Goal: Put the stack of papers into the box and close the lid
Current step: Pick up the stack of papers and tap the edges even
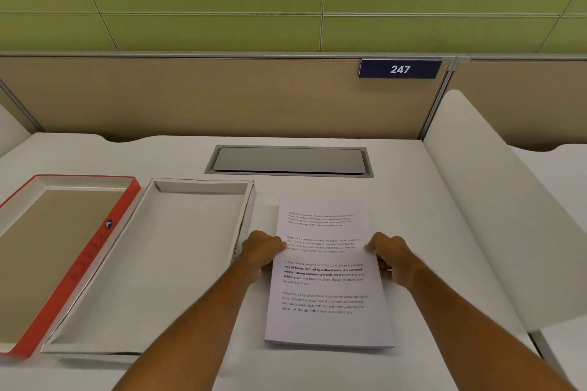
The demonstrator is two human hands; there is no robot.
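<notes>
Two bare hands grasp one stack of printed papers [327, 276] lying on the white table [413, 187], the left hand [263, 249] pinching its left edge, the right hand [389, 255] its right. Light and floppy, the sheets likely need both long edges held to stay together. Beyond, left: one empty white box [165, 263], one red-rimmed lid [47, 251].

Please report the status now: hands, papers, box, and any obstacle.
Left hand and right hand grip the white printed paper stack at its side edges. Open white cardboard box empty, red-edged lid lying beside it. Nothing in the way.
</notes>
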